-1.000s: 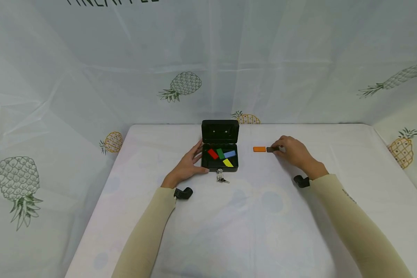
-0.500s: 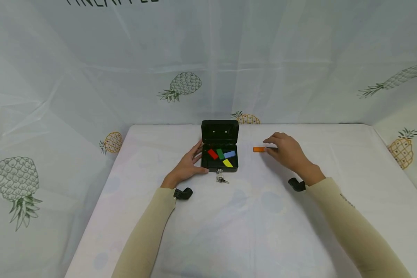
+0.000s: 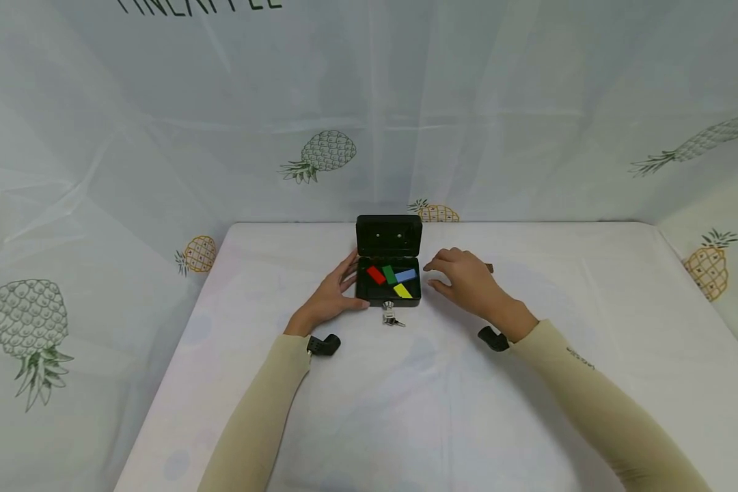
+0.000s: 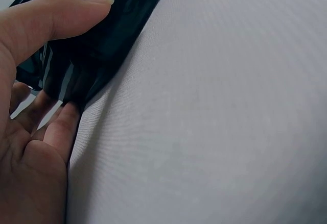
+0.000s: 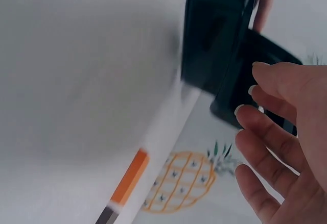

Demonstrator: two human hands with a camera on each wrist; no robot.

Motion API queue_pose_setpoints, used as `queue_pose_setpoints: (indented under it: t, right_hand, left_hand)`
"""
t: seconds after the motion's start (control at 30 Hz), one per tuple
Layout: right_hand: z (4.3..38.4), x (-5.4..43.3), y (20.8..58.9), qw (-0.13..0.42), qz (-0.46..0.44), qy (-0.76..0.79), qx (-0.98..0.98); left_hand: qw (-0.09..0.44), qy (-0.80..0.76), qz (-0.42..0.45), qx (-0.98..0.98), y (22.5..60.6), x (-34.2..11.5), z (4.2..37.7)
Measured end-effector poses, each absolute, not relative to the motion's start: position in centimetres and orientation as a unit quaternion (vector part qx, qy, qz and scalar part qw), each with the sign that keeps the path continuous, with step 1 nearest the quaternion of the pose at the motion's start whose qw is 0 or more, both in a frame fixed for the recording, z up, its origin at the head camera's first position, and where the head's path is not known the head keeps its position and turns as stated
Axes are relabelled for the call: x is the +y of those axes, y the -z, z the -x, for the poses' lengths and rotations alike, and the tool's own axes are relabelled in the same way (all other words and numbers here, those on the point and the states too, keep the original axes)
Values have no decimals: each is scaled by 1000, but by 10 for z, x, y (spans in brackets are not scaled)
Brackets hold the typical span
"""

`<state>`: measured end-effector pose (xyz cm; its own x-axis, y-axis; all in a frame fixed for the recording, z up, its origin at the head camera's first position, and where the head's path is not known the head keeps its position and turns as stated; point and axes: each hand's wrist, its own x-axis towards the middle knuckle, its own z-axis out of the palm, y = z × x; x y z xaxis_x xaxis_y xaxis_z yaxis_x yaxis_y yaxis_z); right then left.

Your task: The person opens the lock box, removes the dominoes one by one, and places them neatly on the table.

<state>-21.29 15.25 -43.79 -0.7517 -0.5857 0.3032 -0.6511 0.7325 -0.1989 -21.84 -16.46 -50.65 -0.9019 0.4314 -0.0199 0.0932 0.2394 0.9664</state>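
Note:
A small black cash box [image 3: 375, 296] stands with its lid [image 3: 389, 239] raised. Inside lie a red block [image 3: 376, 275], a green block [image 3: 389, 275], a blue block [image 3: 406, 275] and a yellow block [image 3: 402, 291]. My left hand [image 3: 329, 298] grips the box's left side, thumb at the front corner and fingers along the side. My right hand [image 3: 467, 281] hovers just right of the box, fingers loosely bent and nothing between them. Beneath it, in the right wrist view, an orange block [image 5: 130, 177] lies end to end with a dark block [image 5: 107, 216]; the hand hides the orange one from the head view.
Keys [image 3: 393, 320] hang from the lock at the box's front. A white cloth [image 3: 369, 410] covers the table, whose back edge runs close behind the box. Pale sheeting [image 3: 467, 150] printed with pineapples rises behind and at both sides.
From the dark block, my right hand has moved left over the orange block to the box's right side, leaving both blocks on the table. My left hand has stayed at the box.

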Motion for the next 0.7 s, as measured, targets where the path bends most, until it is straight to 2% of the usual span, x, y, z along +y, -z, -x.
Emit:
queue_pose_setpoints:
  t: [0.7]
  right_hand:
    - [213, 96, 445, 68, -355, -73, -929]
  left_hand:
    - [145, -598, -166, 771, 505, -165, 217]
